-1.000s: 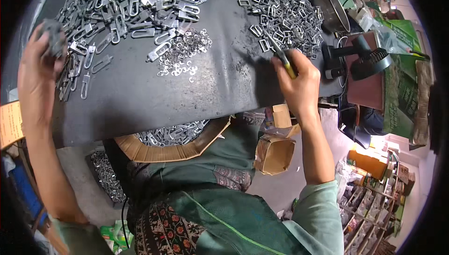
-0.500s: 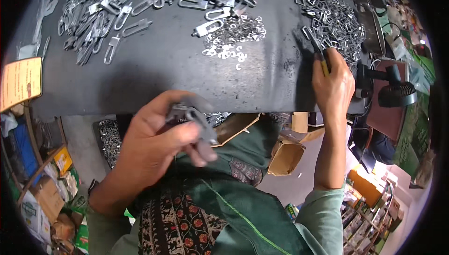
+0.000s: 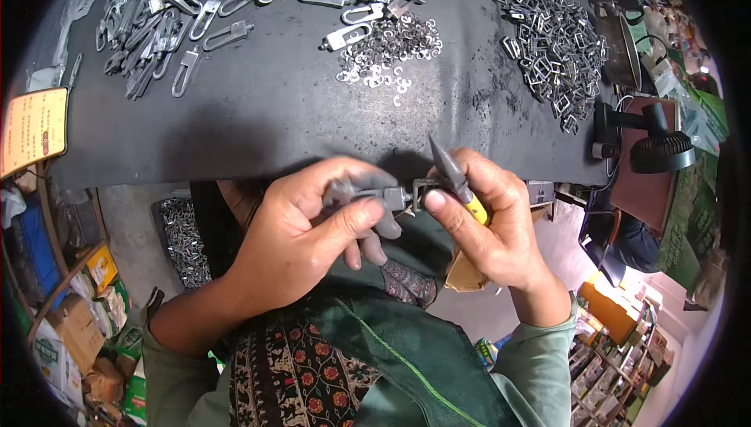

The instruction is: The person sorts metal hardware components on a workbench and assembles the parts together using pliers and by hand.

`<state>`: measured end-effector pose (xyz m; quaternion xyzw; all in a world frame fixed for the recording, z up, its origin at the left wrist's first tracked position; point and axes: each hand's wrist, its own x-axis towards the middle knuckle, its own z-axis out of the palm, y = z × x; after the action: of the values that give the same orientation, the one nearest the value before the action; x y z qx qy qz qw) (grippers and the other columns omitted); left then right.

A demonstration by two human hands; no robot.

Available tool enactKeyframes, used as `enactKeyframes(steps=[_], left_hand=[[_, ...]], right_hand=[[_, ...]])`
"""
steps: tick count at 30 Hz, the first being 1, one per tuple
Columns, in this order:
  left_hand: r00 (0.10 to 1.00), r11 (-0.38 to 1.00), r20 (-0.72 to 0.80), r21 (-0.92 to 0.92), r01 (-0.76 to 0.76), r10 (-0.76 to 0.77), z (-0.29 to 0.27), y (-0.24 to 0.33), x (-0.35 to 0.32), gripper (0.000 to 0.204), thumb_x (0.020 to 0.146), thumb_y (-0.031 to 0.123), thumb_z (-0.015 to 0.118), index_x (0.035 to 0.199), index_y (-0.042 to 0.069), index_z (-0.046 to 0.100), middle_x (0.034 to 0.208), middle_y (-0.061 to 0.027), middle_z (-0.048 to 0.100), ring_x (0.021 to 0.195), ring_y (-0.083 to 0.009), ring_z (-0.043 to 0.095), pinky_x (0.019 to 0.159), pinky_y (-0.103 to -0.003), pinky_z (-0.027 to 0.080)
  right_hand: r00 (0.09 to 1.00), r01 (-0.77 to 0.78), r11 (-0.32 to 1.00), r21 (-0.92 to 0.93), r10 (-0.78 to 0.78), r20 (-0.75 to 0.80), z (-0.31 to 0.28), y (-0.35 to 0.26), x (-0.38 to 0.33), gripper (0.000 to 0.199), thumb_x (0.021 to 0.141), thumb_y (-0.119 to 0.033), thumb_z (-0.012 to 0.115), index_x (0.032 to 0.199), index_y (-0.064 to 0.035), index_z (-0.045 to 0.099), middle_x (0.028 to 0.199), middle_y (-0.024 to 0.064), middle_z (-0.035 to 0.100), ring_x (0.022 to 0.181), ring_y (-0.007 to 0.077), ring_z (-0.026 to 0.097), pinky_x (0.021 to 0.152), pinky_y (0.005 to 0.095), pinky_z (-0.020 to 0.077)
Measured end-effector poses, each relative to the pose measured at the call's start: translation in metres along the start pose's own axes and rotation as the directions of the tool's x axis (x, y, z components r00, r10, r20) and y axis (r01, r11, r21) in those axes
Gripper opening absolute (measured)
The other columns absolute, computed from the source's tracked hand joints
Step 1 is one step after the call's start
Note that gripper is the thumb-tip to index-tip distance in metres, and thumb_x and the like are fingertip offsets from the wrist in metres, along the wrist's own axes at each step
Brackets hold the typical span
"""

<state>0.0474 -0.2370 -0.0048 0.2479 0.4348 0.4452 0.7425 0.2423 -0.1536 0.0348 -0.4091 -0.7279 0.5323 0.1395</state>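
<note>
Just off the table's near edge, my two hands meet. My left hand (image 3: 301, 243) is closed around a grey metal fitting (image 3: 397, 197), mostly hidden by the fingers and blurred. My right hand (image 3: 504, 227) grips a pair of pliers (image 3: 448, 165) with dark pointed jaws and a yellow handle, tips up and to the left. Between its thumb and fingers it also pinches a small rectangular metal link (image 3: 418, 190), which meets the end of the fitting; whether they are hooked together I cannot tell.
On the dark table (image 3: 258, 126) lie a pile of long looped metal fittings (image 3: 192, 20), a heap of small C-shaped rings (image 3: 391, 47) and a pile of rectangular links (image 3: 555, 43). A small black fan (image 3: 661, 153) stands right; a box of metal pieces (image 3: 184, 243) sits below left.
My right hand has come from the link pile down and left to my left hand, bringing the pliers and a link. My left hand has shifted slightly right, still holding the fitting.
</note>
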Motion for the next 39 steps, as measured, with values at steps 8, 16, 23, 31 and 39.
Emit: enactKeyframes(steps=[8,16,23,31,39], left_hand=[[0.999,0.980,0.044,0.197,-0.028,0.019,-0.002,-0.004,-0.004,0.017,0.098,0.009,0.055,0.106,-0.004,0.061,0.079,-0.0058,0.067,0.059,-0.0098,0.061,0.052,-0.021,0.045],[0.757,0.393,0.223,0.746,-0.538,0.614,-0.003,-0.021,0.001,0.019,0.083,0.001,0.068,0.100,-0.003,0.063,0.073,-0.0170,0.063,0.057,-0.0237,0.062,0.052,-0.033,0.047],[0.972,0.954,0.181,0.285,0.091,-0.147,-0.008,0.010,-0.011,0.019,0.097,0.009,0.053,0.112,-0.001,0.059,0.070,-0.0045,0.062,0.050,-0.0070,0.054,0.045,-0.021,0.041],[0.987,0.989,0.064,0.035,0.145,-0.147,-0.021,-0.005,-0.017,0.024,0.097,0.010,0.051,0.117,-0.003,0.057,0.084,-0.0089,0.065,0.060,-0.0127,0.062,0.049,-0.019,0.042],[0.999,0.957,-0.044,0.291,-0.011,0.025,-0.021,0.002,-0.024,0.020,0.087,0.007,0.069,0.104,-0.003,0.067,0.093,-0.0055,0.066,0.079,-0.0074,0.058,0.071,-0.024,0.046]], right_hand=[[0.995,0.067,0.994,-0.091,-0.060,0.080,-0.002,-0.002,-0.001,0.014,0.086,-0.008,0.068,0.085,0.0001,0.058,0.069,0.0101,0.054,0.061,0.0231,0.054,0.058,0.0340,0.0426],[0.865,-0.502,0.705,0.501,0.419,0.277,0.011,0.009,-0.007,0.014,0.084,-0.008,0.070,0.088,-0.0005,0.059,0.069,0.0099,0.054,0.062,0.0240,0.055,0.057,0.0353,0.0435],[0.972,0.008,0.977,-0.212,0.042,0.230,-0.003,-0.010,0.001,0.021,0.083,-0.014,0.073,0.087,0.0005,0.058,0.076,0.0158,0.055,0.069,0.0364,0.058,0.061,0.0414,0.0461],[0.940,0.172,0.443,-0.880,-0.342,0.011,-0.028,-0.005,0.048,0.027,0.079,-0.028,0.073,0.084,-0.0054,0.060,0.080,0.0093,0.051,0.081,0.0289,0.053,0.073,0.0398,0.0412],[0.949,0.180,0.317,-0.931,-0.304,0.080,-0.022,-0.013,0.058,0.024,0.078,-0.028,0.072,0.081,-0.0073,0.060,0.081,0.0081,0.053,0.083,0.0264,0.054,0.072,0.0383,0.0416]])
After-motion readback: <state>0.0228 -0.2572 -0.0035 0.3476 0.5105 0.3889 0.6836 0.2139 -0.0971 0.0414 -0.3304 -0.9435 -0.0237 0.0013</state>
